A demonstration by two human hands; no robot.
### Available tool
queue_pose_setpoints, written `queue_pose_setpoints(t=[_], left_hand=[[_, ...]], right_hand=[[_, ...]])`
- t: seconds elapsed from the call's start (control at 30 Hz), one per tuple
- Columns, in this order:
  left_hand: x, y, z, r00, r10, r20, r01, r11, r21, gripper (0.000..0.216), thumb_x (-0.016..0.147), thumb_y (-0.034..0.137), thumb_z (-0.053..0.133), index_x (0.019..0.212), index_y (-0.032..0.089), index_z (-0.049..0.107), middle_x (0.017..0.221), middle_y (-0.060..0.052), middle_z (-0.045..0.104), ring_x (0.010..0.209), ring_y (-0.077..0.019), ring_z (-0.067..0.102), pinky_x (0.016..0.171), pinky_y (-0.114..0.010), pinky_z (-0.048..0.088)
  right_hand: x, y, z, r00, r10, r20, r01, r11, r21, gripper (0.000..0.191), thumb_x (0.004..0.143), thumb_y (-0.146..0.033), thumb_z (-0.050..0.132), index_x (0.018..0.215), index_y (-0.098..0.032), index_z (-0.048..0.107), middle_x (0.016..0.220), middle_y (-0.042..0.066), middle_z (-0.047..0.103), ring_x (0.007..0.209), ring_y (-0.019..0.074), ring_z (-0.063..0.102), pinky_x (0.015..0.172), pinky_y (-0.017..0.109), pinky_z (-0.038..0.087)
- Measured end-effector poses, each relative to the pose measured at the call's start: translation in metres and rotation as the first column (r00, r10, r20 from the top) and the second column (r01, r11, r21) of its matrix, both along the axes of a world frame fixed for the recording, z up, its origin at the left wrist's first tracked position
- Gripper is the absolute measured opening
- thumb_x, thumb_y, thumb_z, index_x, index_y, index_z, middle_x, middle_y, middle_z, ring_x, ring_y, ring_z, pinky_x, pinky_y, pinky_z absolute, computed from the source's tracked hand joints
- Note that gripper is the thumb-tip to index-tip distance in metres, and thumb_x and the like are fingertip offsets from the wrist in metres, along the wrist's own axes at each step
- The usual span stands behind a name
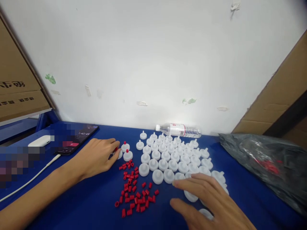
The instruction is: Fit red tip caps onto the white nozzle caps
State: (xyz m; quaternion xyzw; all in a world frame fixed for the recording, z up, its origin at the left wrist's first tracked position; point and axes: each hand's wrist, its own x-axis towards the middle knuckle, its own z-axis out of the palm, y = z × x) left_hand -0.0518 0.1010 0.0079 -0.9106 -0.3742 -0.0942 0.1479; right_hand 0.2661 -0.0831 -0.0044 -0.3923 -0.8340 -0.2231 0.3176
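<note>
On the blue tabletop (96, 201), just left of the scattered red sleeves (132, 197), my left hand (102, 158) has its thumb and fingers around a half-hidden white cap (120, 155) with a bit of red showing at its top. Whether those fingers grip it or only rest against it, I cannot tell. Right beside it stand two white caps with red tips (128, 156), both upright. My hands are well apart. My right hand (216, 195) hovers over the near right part of the crowd of bare white caps (163, 165), its thumb and forefinger spread, nothing visibly between them.

Working this well, as I judge it, means keeping the left fingers low on the broad base, so the piece stays flat and I don't knock its neighbours. A red sleeve should sit straight over the narrow spout, pushed down evenly, since a crooked one would probably work loose. With my right hand I would pinch one cap by its spout and lift straight up, because the bases stand so close that dragging could topple others. The loose sleeves look likely to roll if brushed, so I'd better keep my wrists clear of them.
</note>
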Motion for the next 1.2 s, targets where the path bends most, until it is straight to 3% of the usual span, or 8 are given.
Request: queue_pose_setpoints(t=[0.13, 0.3, 0.57, 0.77, 1.03, 1.2], left_hand=[[0.000, 0.000, 0.000, 0.999, 0.041, 0.018, -0.041, 0.999, -0.001, 0.034, 0.106, 0.034, 0.037, 0.085, 0.021, 0.061, 0.076, -0.008, 0.069, 0.060, -0.0262, 0.064, 0.058, -0.036, 0.023], [0.003, -0.008, 0.007, 0.991, 0.017, 0.132, -0.016, 1.000, -0.012, 0.032, 0.109, 0.033, 0.034, 0.097, 0.020, 0.060, 0.081, -0.006, 0.071, 0.062, -0.0229, 0.064, 0.059, -0.034, 0.031], [0.016, -0.027, 0.006, 0.954, -0.256, 0.155, 0.281, 0.944, -0.173, 0.027, 0.110, 0.025, 0.040, 0.102, 0.024, 0.066, 0.091, -0.001, 0.070, 0.070, -0.0168, 0.066, 0.063, -0.031, 0.042], [0.018, -0.030, -0.006, 0.956, -0.252, 0.150, 0.279, 0.938, -0.206, 0.025, 0.112, 0.029, 0.042, 0.119, 0.025, 0.065, 0.098, -0.001, 0.073, 0.079, -0.0198, 0.071, 0.063, -0.032, 0.040], [0.020, -0.024, -0.017, 0.945, -0.261, 0.197, 0.299, 0.933, -0.200, 0.024, 0.111, 0.027, 0.045, 0.110, 0.024, 0.069, 0.092, 0.000, 0.073, 0.074, -0.0178, 0.069, 0.064, -0.030, 0.042], [0.022, -0.028, -0.015, 0.922, -0.277, 0.271, 0.332, 0.925, -0.186, 0.020, 0.108, 0.025, 0.049, 0.106, 0.024, 0.068, 0.087, 0.002, 0.072, 0.065, -0.0136, 0.064, 0.058, -0.027, 0.041]], right_hand=[[0.003, 0.009, -0.003, 0.987, -0.155, 0.045, 0.157, 0.987, -0.040, 0.027, 0.107, -0.019, 0.047, 0.115, -0.026, 0.072, 0.115, 0.004, 0.077, 0.105, 0.0198, 0.074, 0.107, 0.040, 0.046], [0.009, 0.013, -0.004, 0.973, -0.224, 0.060, 0.230, 0.964, -0.136, 0.029, 0.111, -0.024, 0.040, 0.114, -0.027, 0.070, 0.102, 0.000, 0.076, 0.097, 0.0193, 0.072, 0.114, 0.043, 0.033], [0.007, 0.012, -0.008, 0.977, -0.209, 0.032, 0.211, 0.964, -0.164, 0.032, 0.111, -0.020, 0.037, 0.107, -0.025, 0.069, 0.092, -0.002, 0.074, 0.090, 0.0170, 0.071, 0.120, 0.041, 0.026], [0.002, 0.010, -0.003, 0.987, -0.161, 0.006, 0.161, 0.979, -0.126, 0.032, 0.112, -0.021, 0.039, 0.103, -0.024, 0.070, 0.086, -0.002, 0.073, 0.083, 0.0143, 0.070, 0.121, 0.038, 0.024], [0.000, 0.010, -0.012, 0.991, -0.131, -0.022, 0.127, 0.985, -0.120, 0.034, 0.113, -0.025, 0.040, 0.095, -0.024, 0.069, 0.082, -0.004, 0.070, 0.080, 0.0134, 0.069, 0.121, 0.039, 0.027], [0.001, 0.010, -0.012, 0.992, -0.124, -0.006, 0.123, 0.987, -0.101, 0.028, 0.111, -0.020, 0.042, 0.108, -0.024, 0.070, 0.092, -0.003, 0.075, 0.084, 0.0134, 0.071, 0.122, 0.040, 0.030]])
